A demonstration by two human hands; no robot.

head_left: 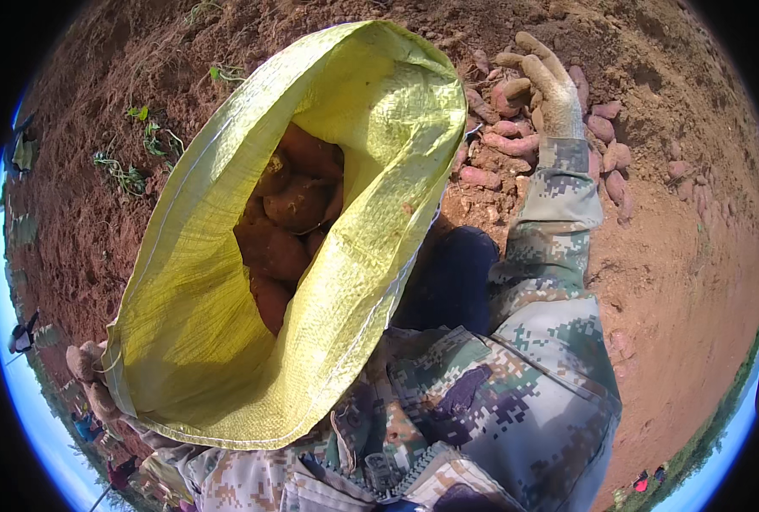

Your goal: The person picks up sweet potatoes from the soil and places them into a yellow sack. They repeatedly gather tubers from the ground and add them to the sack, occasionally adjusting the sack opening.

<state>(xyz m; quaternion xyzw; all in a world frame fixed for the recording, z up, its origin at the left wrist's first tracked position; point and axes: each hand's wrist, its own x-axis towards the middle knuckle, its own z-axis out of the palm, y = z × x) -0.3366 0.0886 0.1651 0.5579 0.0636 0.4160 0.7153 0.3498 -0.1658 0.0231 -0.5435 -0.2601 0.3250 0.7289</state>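
A yellow woven plastic sack (354, 281) gapes before me, with several soil-covered sweet potatoes (296, 205) inside. At the lower left, my gloved left hand (91, 377) grips the sack's rim; part of it is hidden behind the fabric. My right hand (542, 83), in a dirty glove, is over a heap of reddish sweet potatoes (510, 144) on the soil to the right of the sack. Its fingers are spread, and no sweet potato shows in its grasp.
More sweet potatoes (699, 185) lie on the reddish soil (654, 281) farther right. Green vines (123, 173) lie to the left of the sack. Other people (21, 336) and filled sacks stand far off at the left edge. My dark-clad knee (450, 275) is beside the sack.
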